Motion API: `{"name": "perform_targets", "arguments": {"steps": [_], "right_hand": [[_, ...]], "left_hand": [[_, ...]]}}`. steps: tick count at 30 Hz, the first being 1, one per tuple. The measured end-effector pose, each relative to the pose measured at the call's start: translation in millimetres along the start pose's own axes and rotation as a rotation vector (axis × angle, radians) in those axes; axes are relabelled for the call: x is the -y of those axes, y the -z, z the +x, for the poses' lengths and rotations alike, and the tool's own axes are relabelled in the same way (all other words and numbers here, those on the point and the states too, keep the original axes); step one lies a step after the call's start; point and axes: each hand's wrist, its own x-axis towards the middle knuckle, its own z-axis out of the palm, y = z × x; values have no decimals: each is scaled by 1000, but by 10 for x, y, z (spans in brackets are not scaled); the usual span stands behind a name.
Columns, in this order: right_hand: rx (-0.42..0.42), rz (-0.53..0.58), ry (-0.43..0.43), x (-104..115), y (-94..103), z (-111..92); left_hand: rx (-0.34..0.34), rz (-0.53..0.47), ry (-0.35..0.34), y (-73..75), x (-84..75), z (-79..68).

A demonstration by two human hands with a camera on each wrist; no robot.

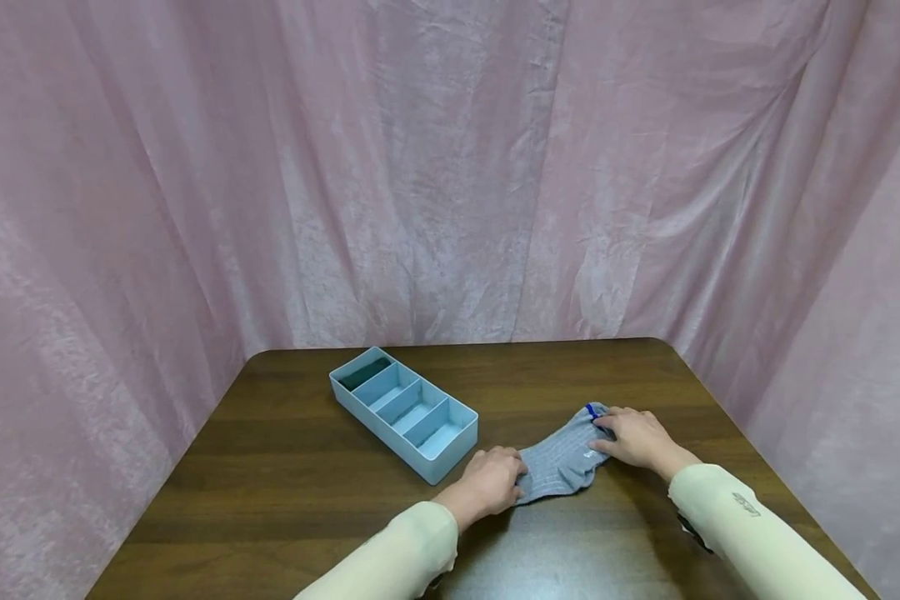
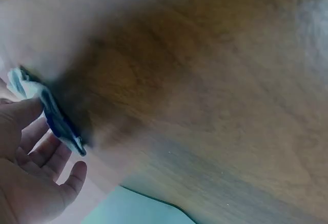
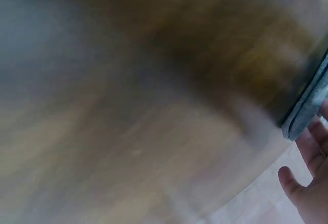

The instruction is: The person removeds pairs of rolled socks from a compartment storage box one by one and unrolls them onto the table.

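Observation:
A grey ribbed sock [image 1: 557, 460] lies slantwise on the table, with a blue stripe near its upper right end. My left hand [image 1: 492, 478] grips the lower left end. In the left wrist view, the thumb of the left hand [image 2: 38, 162] presses one face of the sock [image 2: 54, 114], with other fingers behind it. At the opposite end, my right hand [image 1: 637, 437] pinches the edge by the blue stripe. The right wrist view shows the folded edge of the sock [image 3: 307, 106] against the fingers of the right hand [image 3: 312, 183]; its thumb is out of frame.
Left of the sock stands a light blue divided box [image 1: 382, 432] with several compartments. A dark green item [image 1: 365, 374] fills its far left compartment. The wooden table [image 1: 285, 467] ends at a pink curtain [image 1: 450, 208] behind it.

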Motion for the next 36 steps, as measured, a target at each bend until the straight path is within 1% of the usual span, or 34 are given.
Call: {"name": "perform_targets", "arguments": {"steps": [5,7,12,16,19,21,24,26,28,30,33,36], "right_hand": [[-8,-44,-41,-23,-10,-152],[-14,-40,-49,-23,-10,-214],[-33,-7,-70,-19,-4,-332],[-35,8,-81,-10,10,-381],[-34,20,-75,9,34,-405],[-65,40,-55,15,46,-410],[-143,94,14,-7,63,-386],[-169,122,70,-45,71,-354],[-142,135,108,-89,78,-329],[-87,138,123,-131,72,-318],[-31,154,108,-161,55,-331],[-27,181,66,-142,45,-367]], "left_hand": [[-42,38,12,-28,41,87],[-63,47,15,-32,53,123],[-89,64,44,-36,83,204],[-103,44,75,-51,115,237],[-133,-3,95,-79,128,234],[-179,-53,121,-105,115,221],[-263,-167,177,-131,44,206],[-298,-225,207,-143,-34,212],[-283,-235,233,-148,-124,227],[-242,-202,258,-157,-204,248],[-176,-106,298,-177,-275,295],[-140,-31,322,-186,-278,361]]}}
